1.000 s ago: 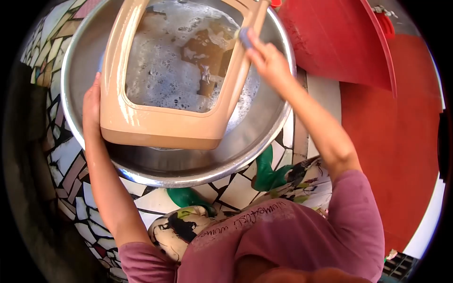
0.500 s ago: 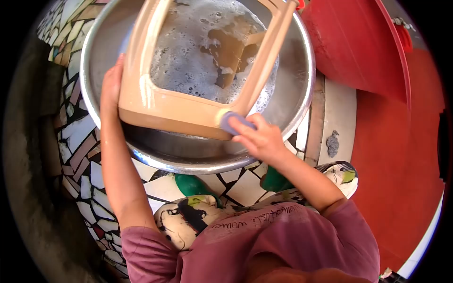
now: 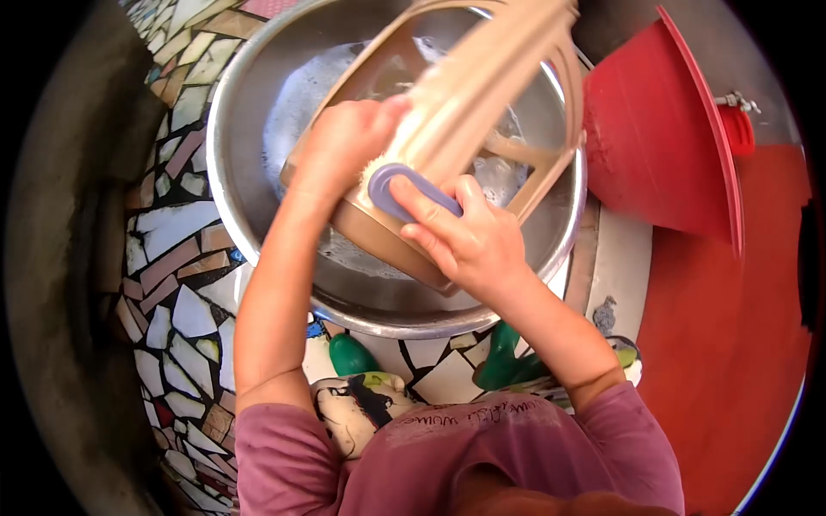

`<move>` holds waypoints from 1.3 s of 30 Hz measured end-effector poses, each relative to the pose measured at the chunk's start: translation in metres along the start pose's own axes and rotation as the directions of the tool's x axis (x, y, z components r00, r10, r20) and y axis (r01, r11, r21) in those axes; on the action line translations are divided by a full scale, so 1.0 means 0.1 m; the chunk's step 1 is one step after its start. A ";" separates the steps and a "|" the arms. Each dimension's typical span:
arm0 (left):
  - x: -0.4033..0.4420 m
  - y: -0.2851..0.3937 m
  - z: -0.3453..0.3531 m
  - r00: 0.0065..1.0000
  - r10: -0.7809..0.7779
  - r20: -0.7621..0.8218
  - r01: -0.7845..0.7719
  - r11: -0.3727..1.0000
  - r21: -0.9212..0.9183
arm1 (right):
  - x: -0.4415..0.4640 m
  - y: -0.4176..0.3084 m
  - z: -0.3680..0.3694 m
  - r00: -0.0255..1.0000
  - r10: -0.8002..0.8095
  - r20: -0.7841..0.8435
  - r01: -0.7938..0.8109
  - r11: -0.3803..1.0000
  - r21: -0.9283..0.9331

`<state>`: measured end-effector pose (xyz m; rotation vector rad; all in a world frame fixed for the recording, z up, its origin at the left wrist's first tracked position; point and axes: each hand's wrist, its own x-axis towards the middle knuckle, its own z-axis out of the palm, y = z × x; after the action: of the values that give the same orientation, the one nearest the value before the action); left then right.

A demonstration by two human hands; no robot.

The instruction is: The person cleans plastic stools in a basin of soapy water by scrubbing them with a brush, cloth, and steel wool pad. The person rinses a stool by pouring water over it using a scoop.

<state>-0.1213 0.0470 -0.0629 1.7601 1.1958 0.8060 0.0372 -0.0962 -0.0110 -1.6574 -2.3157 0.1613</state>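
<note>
A beige plastic stool [image 3: 486, 90] is tilted over a wide metal basin [image 3: 241, 163], its near edge blurred in places by motion. My left hand [image 3: 348, 142] is closed on the stool's frame, with part of the fingers hidden. In my right hand [image 3: 482, 241] is a scrub brush [image 3: 409, 193] with a purple handle and pale bristles. Its bristles press against the stool just beside my left hand. Foamy water [image 3: 297, 107] lies in the basin beneath the stool.
A large red plastic tub [image 3: 662, 138] leans at the right, with a metal tap [image 3: 738, 103] behind it. A grey scouring wad [image 3: 604, 316] lies on the pale ledge. Mosaic tiles [image 3: 176, 232] cover the ground at left; green shoes [image 3: 351, 354] stand below the basin.
The stool has been turned and tilted. My left hand has moved from its left side up and right onto the frame. The brush has shifted slightly left and up along it.
</note>
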 end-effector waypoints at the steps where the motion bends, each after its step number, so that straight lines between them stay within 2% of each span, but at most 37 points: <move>1: -0.04 0.08 -0.07 1.000 0.000 -0.001 0.000 1.000 0.011 | -0.07 -0.05 0.02 0.999 -0.028 -0.030 0.029 0.999 0.036; 3: -0.09 0.28 -0.10 0.998 0.051 -0.037 -0.043 0.981 0.191 | -0.51 -0.01 0.17 0.995 -0.053 -0.087 0.066 0.987 0.144; 4: -0.09 0.33 -0.05 0.997 0.060 -0.044 -0.051 0.982 0.181 | -0.76 0.01 0.26 0.996 -0.026 -0.081 0.035 0.994 0.102; 6: -0.12 0.40 0.12 0.986 0.154 -0.059 -0.125 0.932 0.339 | -0.88 0.04 0.29 0.998 0.023 -0.054 -0.019 0.998 0.068; 8: -0.14 0.49 0.24 0.990 0.134 -0.031 -0.114 0.926 0.360 | -0.63 0.02 0.15 0.996 0.058 -0.062 -0.054 0.996 0.067; 10: -0.15 0.52 0.34 0.992 0.121 0.025 -0.119 0.881 0.458 | -0.45 0.09 0.09 0.995 0.074 -0.072 -0.069 0.995 0.076; 11: -0.16 0.57 0.33 0.997 0.049 0.064 -0.071 0.910 0.408 | -0.41 0.13 0.09 0.991 0.108 -0.080 -0.102 0.992 0.072; 12: -0.15 0.54 0.30 0.997 0.044 0.069 -0.068 0.907 0.415 | -0.41 0.14 0.09 0.986 0.143 -0.089 -0.137 0.988 0.067; 13: -0.11 0.47 0.26 0.985 0.080 0.151 -0.132 0.916 0.378 | -0.58 0.16 0.22 0.991 0.116 -0.072 -0.107 0.987 0.120; 15: -0.11 0.37 0.13 0.950 0.135 0.283 -0.204 0.950 0.234 | -0.77 0.17 0.34 0.989 0.132 -0.060 -0.126 0.987 0.097; 16: -0.06 0.26 0.03 0.919 0.179 0.350 -0.289 0.912 0.292 | -0.81 0.17 0.37 0.987 0.145 -0.065 -0.141 0.987 0.073; 17: -0.02 0.12 -0.08 0.931 0.253 0.265 -0.345 0.850 0.399 | -0.77 0.21 0.38 0.982 0.164 -0.088 -0.156 0.984 0.090; 20: 0.09 -0.06 -0.20 0.963 0.173 0.206 -0.248 0.866 0.434 | -0.60 0.24 0.36 0.982 0.183 -0.057 -0.177 0.980 0.093; 21: 0.13 -0.08 -0.17 0.973 0.129 0.190 -0.209 0.841 0.499 | -0.59 0.23 0.44 0.994 0.095 -0.059 -0.087 0.987 0.134; 22: 0.14 -0.08 -0.12 0.981 0.082 0.176 -0.168 0.813 0.558 | -0.47 0.12 0.42 0.995 0.088 -0.051 -0.080 0.987 0.140; 24: 0.16 -0.07 -0.05 0.985 0.081 0.151 -0.153 0.814 0.561 | -0.15 -0.17 0.31 0.989 -0.143 -0.045 0.146 0.986 0.085; 25: 0.18 -0.06 -0.06 0.988 0.058 0.142 -0.128 0.824 0.552 | -0.12 -0.17 0.29 0.991 -0.129 -0.038 0.132 0.987 0.087; 27: 0.17 0.01 -0.04 0.988 0.005 0.154 -0.092 0.821 0.563 | -0.08 -0.18 0.26 0.997 0.060 -0.039 -0.059 0.998 0.031; 28: 0.14 0.05 -0.02 0.985 -0.016 0.171 -0.092 0.788 0.609 | -0.19 -0.12 0.30 0.998 0.035 -0.051 -0.034 0.999 0.020; 30: 0.06 0.13 0.02 0.984 0.008 0.179 -0.118 0.782 0.612 | -0.64 0.05 0.40 0.996 0.084 -0.021 -0.079 0.984 0.157; 32: 0.02 0.12 0.11 0.982 0.053 0.181 -0.154 0.777 0.610 | -0.38 -0.13 0.24 0.992 0.122 -0.034 -0.116 0.984 0.137; 34: 0.04 0.11 0.11 0.981 0.022 0.191 -0.134 0.789 0.600 | 0.05 -0.26 0.08 0.996 0.080 0.049 -0.077 0.995 -0.057; 36: 0.02 0.08 0.10 0.985 0.069 0.158 -0.152 0.778 0.610 | -0.11 -0.18 0.11 0.997 0.057 0.044 -0.053 0.995 -0.085; 38: -0.07 0.12 0.04 0.982 0.070 0.176 -0.163 0.783 0.600 | -0.53 0.05 0.14 0.995 0.057 0.085 -0.057 0.998 -0.001; 39: -0.07 0.07 0.04 0.979 0.132 0.157 -0.199 0.791 0.579 | -0.57 0.12 0.08 0.990 0.096 0.107 -0.091 0.994 -0.053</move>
<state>-0.1173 0.0379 -0.0587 2.4167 1.3217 0.4357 0.0628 -0.1447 -0.0309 -1.8251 -2.3390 0.2230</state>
